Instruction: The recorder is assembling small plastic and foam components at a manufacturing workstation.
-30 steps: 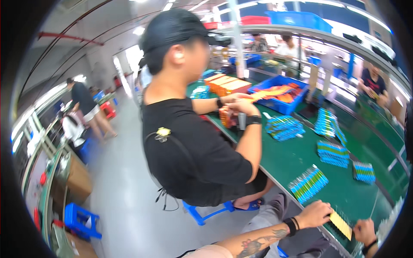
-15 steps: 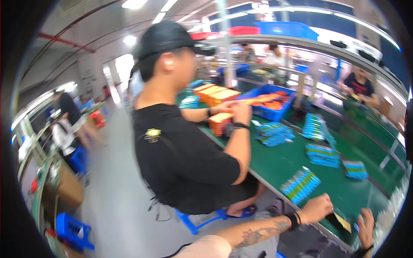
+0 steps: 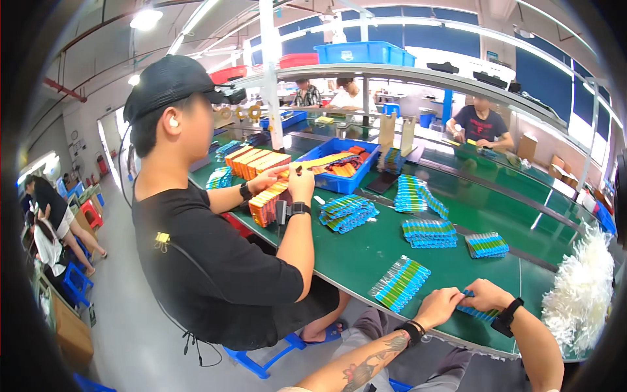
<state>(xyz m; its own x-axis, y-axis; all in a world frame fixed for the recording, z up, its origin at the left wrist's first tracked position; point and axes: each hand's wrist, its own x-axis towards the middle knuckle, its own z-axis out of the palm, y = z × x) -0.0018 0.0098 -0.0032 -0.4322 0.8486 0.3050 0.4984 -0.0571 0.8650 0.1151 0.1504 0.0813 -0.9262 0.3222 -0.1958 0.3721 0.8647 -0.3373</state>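
My left hand (image 3: pixel 441 307) is closed in a pinch at the left end of a small blue bundle (image 3: pixel 482 314) by the table's front edge. Over the bundle's top curls my right hand (image 3: pixel 490 296), fingers bent round it and partly covering it. Just left of my hands lies a flat row of slim blue-and-green pieces (image 3: pixel 403 285). Farther back are similar stacks: one small (image 3: pixel 486 245), one wider (image 3: pixel 429 234), and a leaning one (image 3: pixel 418 195).
A co-worker in black (image 3: pixel 222 261) sits at my left, both hands on an orange strip (image 3: pixel 324 161) beside a blue bin (image 3: pixel 346 183). White shredded fibre (image 3: pixel 580 291) is heaped at the right on the green table (image 3: pixel 353 261). An overhead shelf (image 3: pixel 418 70) spans the back.
My view has swung right. My right hand, earlier apart with fingers raised, has come to my left hand and closed over the bundle. The dark, yellow-edged piece at my left hand no longer shows.
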